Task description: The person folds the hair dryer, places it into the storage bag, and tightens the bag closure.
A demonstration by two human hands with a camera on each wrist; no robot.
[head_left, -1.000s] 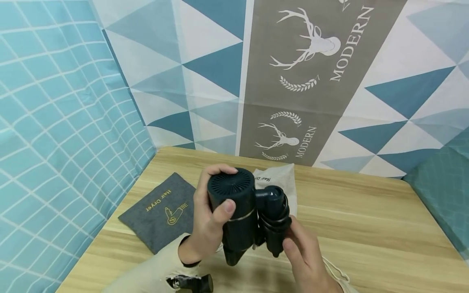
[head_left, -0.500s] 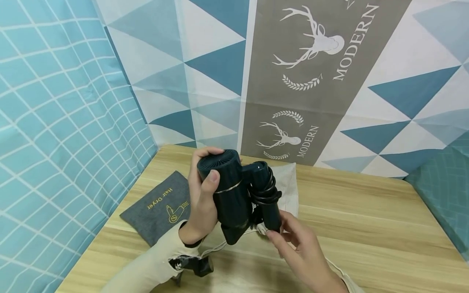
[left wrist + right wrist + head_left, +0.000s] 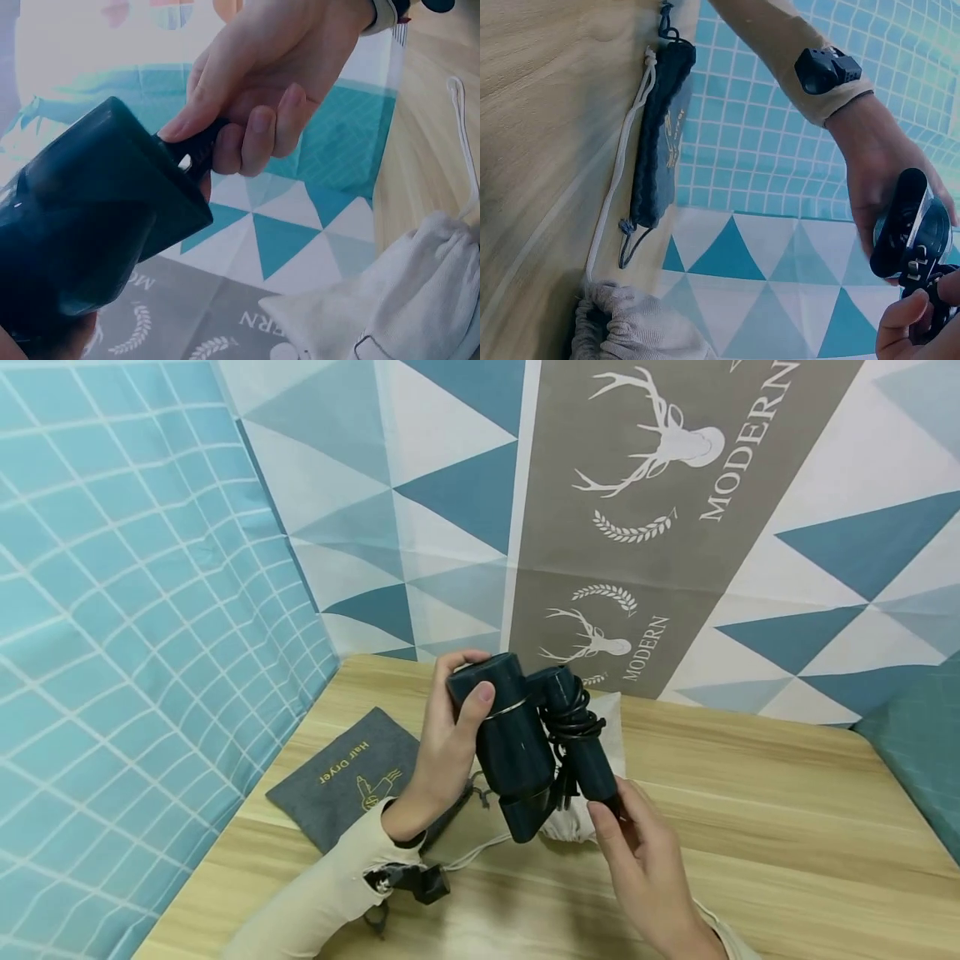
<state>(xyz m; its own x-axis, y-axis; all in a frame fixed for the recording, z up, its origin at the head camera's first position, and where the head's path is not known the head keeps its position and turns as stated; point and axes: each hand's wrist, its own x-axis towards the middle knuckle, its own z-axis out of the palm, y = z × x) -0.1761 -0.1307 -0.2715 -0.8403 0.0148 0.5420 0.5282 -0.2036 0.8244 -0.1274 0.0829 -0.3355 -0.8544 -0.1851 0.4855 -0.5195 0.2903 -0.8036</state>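
A dark teal folding hair dryer (image 3: pixel 517 743) is held above the table, its handle (image 3: pixel 592 768) folded beside the barrel. Black cord (image 3: pixel 573 718) is wound round the handle. My left hand (image 3: pixel 446 752) grips the rear of the barrel, thumb on the near side. With thumb and fingers my right hand (image 3: pixel 648 860) pinches the lower end of the handle, where the cord comes out. The nozzle (image 3: pixel 900 225) faces down, and the plug's metal prongs (image 3: pixel 917 268) show beside it in the right wrist view. In the left wrist view, the barrel's rear is out of frame.
A grey drawstring pouch (image 3: pixel 322 785) printed "Hair Dryer" lies at left, partly under the left forearm. A pale cloth drawstring bag (image 3: pixel 613 731) lies behind the dryer, its white string (image 3: pixel 480 852) trailing left. Patterned cloth walls (image 3: pixel 435 527) stand behind and at the sides.
The dryer has risen a little and tilted, its nozzle swinging right. My right fingers have slid down to the handle's end, showing more of the wound cord. The head view has shifted slightly.
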